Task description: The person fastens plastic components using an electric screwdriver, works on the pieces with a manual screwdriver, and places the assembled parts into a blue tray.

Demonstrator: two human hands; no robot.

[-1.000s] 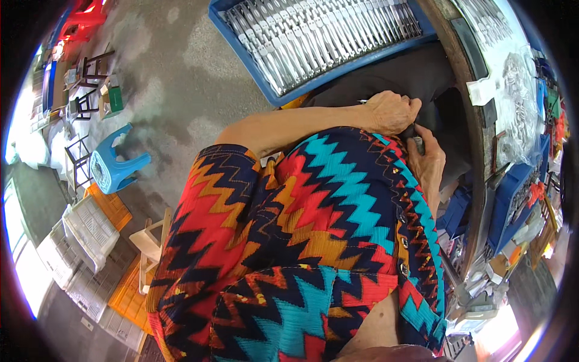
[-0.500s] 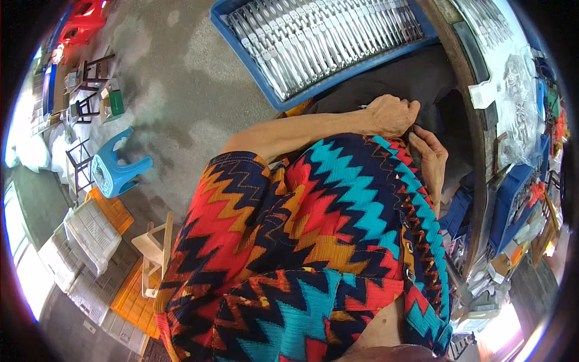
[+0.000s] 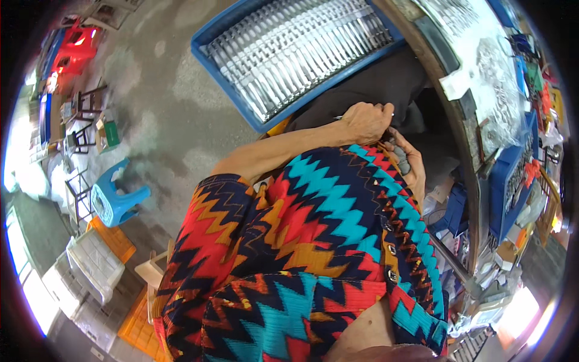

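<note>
My left hand (image 3: 367,122) is closed above my dark-trousered lap, knuckles up. A thin, shiny metal piece pokes out on both sides of the fist; the rest of it is hidden in my fingers. Just below and to the right, my right hand (image 3: 412,161) curls with a crumpled grey cloth-like wad (image 3: 399,158) against its palm and fingers. My patterned shirt covers part of that hand. Beyond my lap lies a blue tray (image 3: 232,101), filled with rows of long, slim silver metal pieces (image 3: 301,51).
A worktable (image 3: 467,111) runs along the right, bearing clear plastic bags (image 3: 497,90) and more metal pieces. Blue bins (image 3: 506,181) stand at the right. On the floor to the left are a blue stool (image 3: 117,196), pale crates (image 3: 93,265) and a red stool (image 3: 75,51).
The tray, table and both hands sit further left in the picture as the view has shifted. The grey wad in my right hand now shows more clearly, and a bright tip appears beside my left fingers.
</note>
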